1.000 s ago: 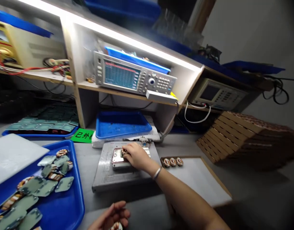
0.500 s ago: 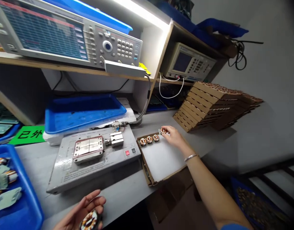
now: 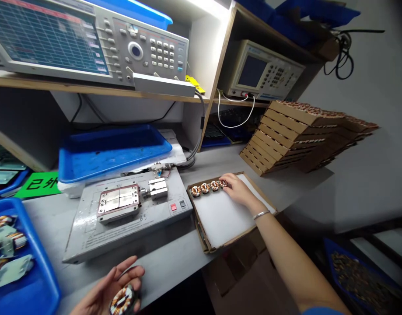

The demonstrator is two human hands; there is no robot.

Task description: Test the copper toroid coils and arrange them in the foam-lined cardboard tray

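Note:
My left hand [image 3: 106, 285], low in the head view, has its fingers curled around a toroidal coil [image 3: 121, 301] with copper and white windings. Over the cardboard box [image 3: 268, 202] on the right, my right hand [image 3: 239, 191] pinches another toroidal coil [image 3: 223, 183] at the far edge. That coil is at the right end of a row, beside three similar coils [image 3: 205, 188]. All sit on the white sheet [image 3: 220, 218] inside the box. Part of the pinched coil is hidden by my fingers.
A grey test fixture [image 3: 122, 236] stands left of the box. Blue trays lie behind it [image 3: 113, 151] and at the left edge [image 3: 45, 267], the latter with coils and pale pieces. Stacked cardboard trays [image 3: 279, 135] stand at back right. Instruments [image 3: 148, 54] occupy the shelf above.
My right hand has lowered its coil to the end of the row, beside the other three. The left hand has kept its coil almost in place. The camera view has shifted slightly.

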